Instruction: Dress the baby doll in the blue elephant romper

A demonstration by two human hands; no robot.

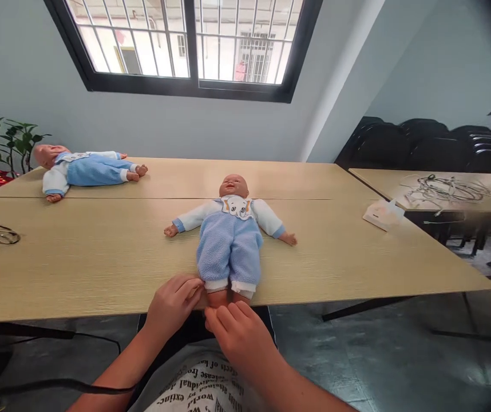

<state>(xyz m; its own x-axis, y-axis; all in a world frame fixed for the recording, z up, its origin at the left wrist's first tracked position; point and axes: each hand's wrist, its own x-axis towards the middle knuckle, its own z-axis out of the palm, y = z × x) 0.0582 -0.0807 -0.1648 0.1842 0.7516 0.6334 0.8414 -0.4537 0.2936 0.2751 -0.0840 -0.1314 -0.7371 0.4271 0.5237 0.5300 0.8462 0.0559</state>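
Left hand (174, 303): fingers curled, fingertips at the white cuff of the near doll (230, 246). Right hand (241, 335): fingers bent over the doll's lower legs, its feet hidden from sight. Whether either hand grips firmly cannot be told. The near doll lies face up at the front edge of the tabletop (99, 263), head away from the person, arms spread, dressed in blue trousers and a bib with an animal face. A second doll (95, 169), similarly dressed, lies at the far left, near a potted plant (7, 143). Right side: a small white box (383, 214); beyond it, tangled cables (447, 189) on another table.
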